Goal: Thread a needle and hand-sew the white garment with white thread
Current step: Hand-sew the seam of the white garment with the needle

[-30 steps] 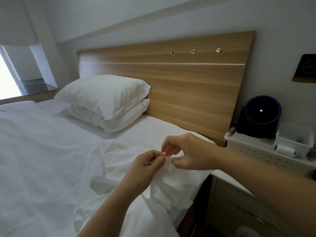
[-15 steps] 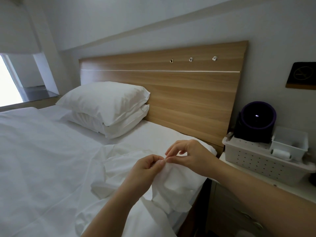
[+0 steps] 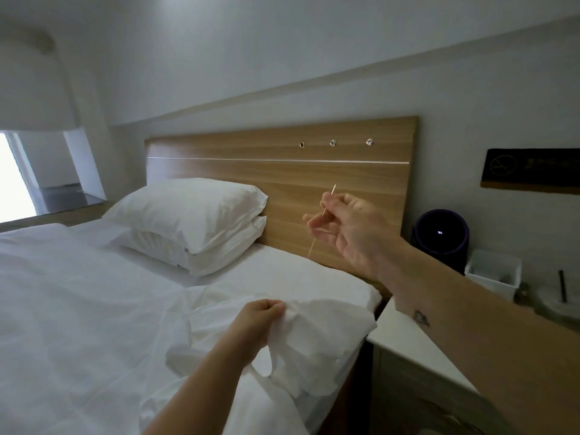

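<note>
The right hand [image 3: 354, 229] pinches the needle [image 3: 330, 198] between thumb and forefinger, with its other fingers fanned loosely below. The left hand [image 3: 259, 318] has thumb and fingertips closed on a fold of the garment [image 3: 320, 340].

From the needle grip, that fold lies well below, toward the person and a little left, with open air between the two hands. The needle stands steep and tilted, its upper end poking out above the fingers toward the headboard [image 3: 282, 183]. I cannot tell which end is the point.

A short length of thread [image 3: 311, 248] hangs under the right hand, slanting down toward the cloth. Past that it is lost against the white bed [image 3: 78, 309], so whether it is taut cannot be told. The garment lies heaped at the bed's near edge, lifted only where the left hand holds it.

This looks like a stitch being drawn out. The next one would need the right hand to bring the needle down to the pinched fold and turn its long axis from upright to nearly flat along the cloth. The left hand, already at the seam, need only hold firm.
</note>
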The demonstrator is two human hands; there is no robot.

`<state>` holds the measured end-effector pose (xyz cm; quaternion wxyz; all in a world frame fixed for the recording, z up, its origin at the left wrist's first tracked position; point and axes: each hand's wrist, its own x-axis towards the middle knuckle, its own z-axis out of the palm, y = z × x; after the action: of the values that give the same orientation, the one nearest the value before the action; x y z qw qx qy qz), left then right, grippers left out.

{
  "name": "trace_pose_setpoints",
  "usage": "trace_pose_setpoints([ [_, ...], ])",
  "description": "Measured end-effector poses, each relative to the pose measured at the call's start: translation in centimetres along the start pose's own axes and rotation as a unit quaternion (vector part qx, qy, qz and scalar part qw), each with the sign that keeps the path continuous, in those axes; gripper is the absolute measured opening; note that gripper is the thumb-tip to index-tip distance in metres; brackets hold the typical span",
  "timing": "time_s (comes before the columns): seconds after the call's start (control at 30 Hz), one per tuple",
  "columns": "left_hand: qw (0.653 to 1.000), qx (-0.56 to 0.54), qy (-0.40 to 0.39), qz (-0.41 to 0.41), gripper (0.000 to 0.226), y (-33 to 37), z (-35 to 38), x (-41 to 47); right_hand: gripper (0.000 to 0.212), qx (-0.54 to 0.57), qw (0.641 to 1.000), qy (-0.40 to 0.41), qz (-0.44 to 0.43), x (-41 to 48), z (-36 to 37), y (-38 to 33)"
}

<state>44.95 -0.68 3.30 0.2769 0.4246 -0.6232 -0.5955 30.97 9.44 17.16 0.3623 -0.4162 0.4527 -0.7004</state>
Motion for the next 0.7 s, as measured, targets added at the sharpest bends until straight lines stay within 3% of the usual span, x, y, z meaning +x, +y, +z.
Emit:
trace_pose_setpoints([
  [0.03,1.000,-0.008,0.001,-0.003,0.020,0.1,0.0,-0.2,0.018,-0.159,0.983,0.007,-0.096,-0.2,-0.2,-0.3],
  [0.07,1.000,-0.011,0.007,-0.005,0.020,0.3,0.0,-0.5,0.017,-0.339,0.919,0.016,-0.200,-0.5,-0.7,-0.4],
  [0.1,1.000,-0.012,0.015,-0.006,0.020,0.4,0.0,-0.7,0.015,-0.501,0.818,0.025,-0.281,-0.5,-1.4,-0.2],
  [0.13,1.000,-0.010,0.025,-0.007,0.020,0.5,-0.1,-0.8,0.013,-0.628,0.717,0.022,-0.301,-0.3,-2.0,0.2],
  [0.2,0.999,-0.011,0.037,-0.004,0.019,0.7,-0.2,-1.3,0.007,-0.801,0.559,0.007,-0.214,-0.8,-3.1,0.3],
  [0.23,0.999,-0.012,0.043,-0.005,0.020,0.8,-0.3,-1.5,0.004,-0.851,0.503,0.000,-0.152,-0.9,-3.7,0.4],
  [0.27,0.999,-0.014,0.050,-0.006,0.022,0.9,-0.4,-1.6,0.003,-0.876,0.472,-0.003,-0.102,-1.3,-4.2,0.1],
  [0.3,0.998,-0.017,0.057,-0.007,0.025,1.0,-0.6,-1.9,0.005,-0.883,0.464,-0.003,-0.070,-1.9,-4.6,-0.2],
  [0.33,0.998,-0.021,0.062,-0.008,0.028,1.0,-0.6,-2.1,0.009,-0.875,0.482,-0.001,-0.049,-2.2,-5.1,-0.6],
  [0.4,0.997,-0.025,0.071,-0.011,0.031,1.1,-0.6,-2.3,0.013,-0.833,0.552,0.017,-0.034,-2.6,-5.3,-1.4],
  [0.47,0.996,-0.029,0.080,-0.019,0.031,1.1,-0.7,-2.4,0.013,-0.802,0.592,0.049,-0.070,-3.1,-5.1,-2.4],
  [0.63,0.996,-0.020,0.080,-0.025,0.021,0.9,-0.4,-2.4,0.014,-0.803,0.547,0.080,-0.223,-4.6,-3.3,-4.9],
  [0.7,0.996,-0.023,0.079,-0.022,0.021,0.9,0.0,-2.3,0.014,-0.775,0.581,0.049,-0.244,-5.0,-2.2,-5.3],
])
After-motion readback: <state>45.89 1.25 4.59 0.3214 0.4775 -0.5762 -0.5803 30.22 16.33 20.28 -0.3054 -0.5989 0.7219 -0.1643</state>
